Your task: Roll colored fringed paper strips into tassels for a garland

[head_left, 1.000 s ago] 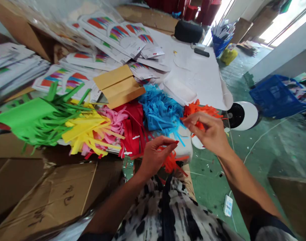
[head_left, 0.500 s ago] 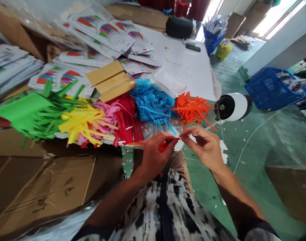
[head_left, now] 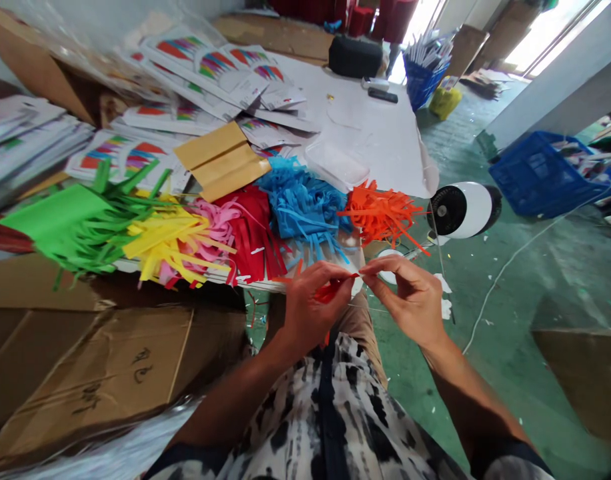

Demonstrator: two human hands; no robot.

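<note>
My left hand (head_left: 313, 307) is closed around a small bundle of orange paper strips (head_left: 330, 291), pinching their tips. My right hand (head_left: 410, 297) pinches the same tips from the right, fingertips nearly touching the left hand's. Both hands hover over my lap, just in front of the table edge. Behind them on the table lie heaps of cut paper strips: orange (head_left: 383, 213), blue (head_left: 305, 203), red (head_left: 253, 233), pink (head_left: 218, 223), yellow (head_left: 170, 243) and green (head_left: 70, 223).
Tan envelopes (head_left: 220, 160) and printed rainbow cards (head_left: 205, 63) cover the table behind the heaps. A clear plastic tray (head_left: 338, 167) lies on white paper. A small white fan (head_left: 460, 210) stands right of the table. Cardboard boxes (head_left: 85, 373) sit at left, a blue crate (head_left: 540, 173) on the green floor.
My right hand came back from the orange heap and joined my left hand at the strip tips. The view shifted slightly; in the last half second the hands barely moved.
</note>
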